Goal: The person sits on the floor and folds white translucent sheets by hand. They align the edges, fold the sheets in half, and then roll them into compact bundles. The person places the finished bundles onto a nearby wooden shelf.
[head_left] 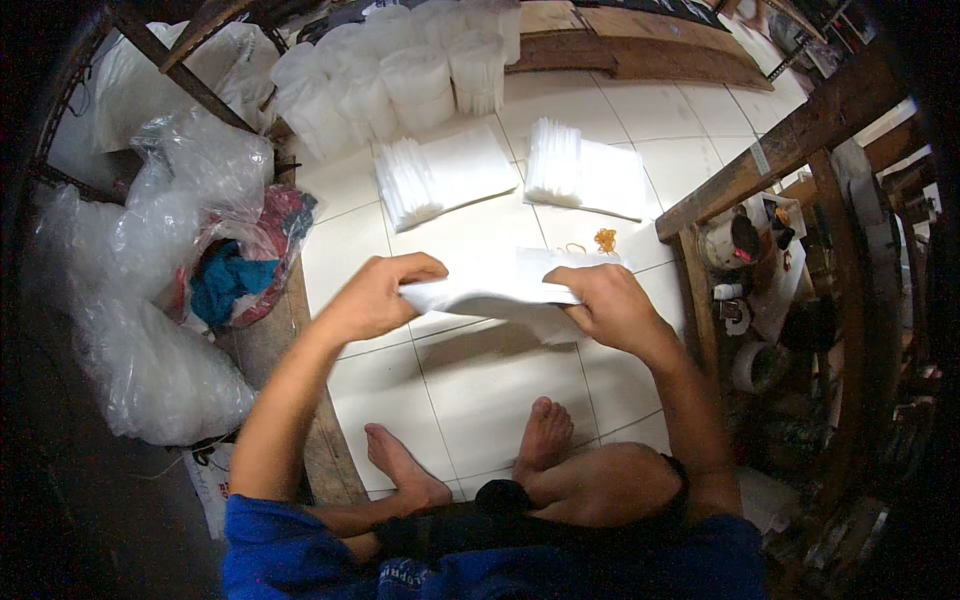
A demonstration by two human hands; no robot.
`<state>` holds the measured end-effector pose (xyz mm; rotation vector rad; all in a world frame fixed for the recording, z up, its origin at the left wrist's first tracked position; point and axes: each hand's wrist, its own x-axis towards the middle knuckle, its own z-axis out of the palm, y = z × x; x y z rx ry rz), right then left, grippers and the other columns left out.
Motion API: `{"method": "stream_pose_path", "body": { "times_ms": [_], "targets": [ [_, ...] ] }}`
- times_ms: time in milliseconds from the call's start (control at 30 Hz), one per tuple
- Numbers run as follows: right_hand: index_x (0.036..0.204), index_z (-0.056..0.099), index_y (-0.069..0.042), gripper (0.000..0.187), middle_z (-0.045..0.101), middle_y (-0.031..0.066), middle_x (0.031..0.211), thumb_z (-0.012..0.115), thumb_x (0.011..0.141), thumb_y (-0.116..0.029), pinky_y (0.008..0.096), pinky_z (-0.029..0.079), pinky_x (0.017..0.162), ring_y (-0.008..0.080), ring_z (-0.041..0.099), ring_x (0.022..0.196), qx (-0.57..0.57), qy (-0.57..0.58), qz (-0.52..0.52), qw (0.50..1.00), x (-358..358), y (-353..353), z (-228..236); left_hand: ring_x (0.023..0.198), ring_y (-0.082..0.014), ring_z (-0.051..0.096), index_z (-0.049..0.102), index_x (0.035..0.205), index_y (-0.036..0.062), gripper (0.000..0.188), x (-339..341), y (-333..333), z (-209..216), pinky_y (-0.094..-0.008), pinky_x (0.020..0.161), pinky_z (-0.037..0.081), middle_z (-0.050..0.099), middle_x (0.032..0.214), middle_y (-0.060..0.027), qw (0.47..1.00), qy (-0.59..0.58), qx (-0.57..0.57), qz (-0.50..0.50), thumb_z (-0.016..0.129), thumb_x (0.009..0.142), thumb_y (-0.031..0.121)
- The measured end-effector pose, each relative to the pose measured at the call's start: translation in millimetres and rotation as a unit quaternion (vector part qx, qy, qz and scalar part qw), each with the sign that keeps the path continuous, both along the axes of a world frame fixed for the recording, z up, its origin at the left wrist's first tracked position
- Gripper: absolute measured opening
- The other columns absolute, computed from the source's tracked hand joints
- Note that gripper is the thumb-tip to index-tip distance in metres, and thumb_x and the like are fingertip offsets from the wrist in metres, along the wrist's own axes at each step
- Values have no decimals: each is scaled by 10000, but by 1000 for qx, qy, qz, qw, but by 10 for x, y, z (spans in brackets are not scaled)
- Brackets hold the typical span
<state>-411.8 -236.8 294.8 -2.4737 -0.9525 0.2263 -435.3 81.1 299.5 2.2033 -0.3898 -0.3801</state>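
Note:
Above the tiled floor, my two hands stretch a stack of thin white plastic sheets (pixel 480 292) between them; the stack bows slightly. At its left end my left hand (pixel 375 298) is closed, thumb on top. My right hand (pixel 612 308) grips the right end the same way, with its fingers partly hidden underneath. Just beyond the right hand lies a small heap of yellowish rubber bands (pixel 605 240). Farther off, a fanned bundle of translucent sheets (pixel 408 183) rests on a flat white stack (pixel 475 165). To its right, a second fanned bundle (pixel 553 162) lies on another flat stack (pixel 615 182).
Several rolled translucent bundles (pixel 415 85) stand at the back left. Clear plastic bags (pixel 160 330), one with blue cloth (pixel 235 282) inside, crowd the left side. A wooden frame (pixel 790 150) with cluttered shelves borders the right. Brown boards (pixel 640 60) lie at the back.

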Motion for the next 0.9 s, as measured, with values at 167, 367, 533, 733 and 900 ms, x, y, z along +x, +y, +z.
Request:
{"method": "stream_pose_path", "body": {
  "times_ms": [167, 367, 533, 733, 900],
  "targets": [
    [993, 636, -75, 199, 676, 183, 771, 676, 799, -94, 480, 532, 660, 373, 681, 753, -133, -28, -21, 991, 27, 43, 176, 992, -203, 685, 657, 1174, 30, 306, 5, -285, -694, -302, 888, 508, 724, 1073, -135, 992, 11, -120, 49, 676, 870, 46],
    [1036, 579, -63, 260, 677, 183, 783, 696, 812, -121, 479, 538, 671, 382, 679, 766, -182, 17, -37, 983, -51, 46, -140, 845, -149, 619, 655, 1183, 32, 283, -149, -441, -1455, -292, 804, 500, 710, 962, -77, 963, 63, -247, 84, 663, 910, 107],
    [1343, 408, -64, 544, 652, 183, 968, 648, 869, -176, 470, 537, 707, 360, 672, 841, -159, 42, -48, 985, -194, 24, -813, 881, -136, 635, 658, 1208, 44, 373, -291, -537, -1785, -274, 812, 508, 716, 1012, -69, 951, 157, -245, 106, 714, 860, 166],
    [1464, 355, -26, 784, 604, 132, 897, 731, 792, -175, 418, 518, 678, 303, 628, 763, -166, -6, 10, 986, -270, 21, -865, 1017, -123, 619, 644, 1256, 38, 386, -296, -511, -1815, -275, 920, 479, 703, 1146, -82, 967, 130, -212, 56, 673, 872, 18],
    [1470, 349, -28, 779, 611, 132, 889, 721, 799, -166, 402, 503, 730, 304, 634, 785, -164, -33, -24, 986, -281, -35, -752, 872, -153, 639, 650, 1213, 34, 335, -328, -565, -1855, -296, 820, 503, 723, 1009, -105, 968, 114, -203, 92, 672, 879, 47]
  ]
}}
